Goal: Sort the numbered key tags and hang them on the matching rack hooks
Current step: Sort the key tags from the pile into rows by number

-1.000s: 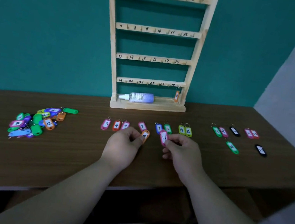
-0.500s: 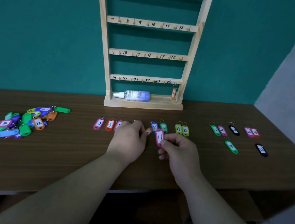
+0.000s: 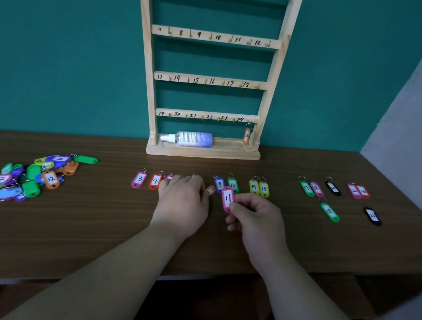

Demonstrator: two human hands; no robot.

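- Our right hand [image 3: 255, 220] pinches the pink 11 tag [image 3: 227, 198] upright, mid-worktop [image 3: 80, 235].
- Our left hand [image 3: 183, 202] lies palm-down, fingers curled over row tags; grip unclear.

A dark wood-grain table [image 3: 80, 235] spans the frame. At centre back stands a wooden rack [image 3: 202, 153]. A heap of coloured tags [image 3: 31, 177] lies at left, a row of numbered tags [image 3: 258, 188] runs along the middle, and scattered tags [image 3: 329, 212] lie at right.
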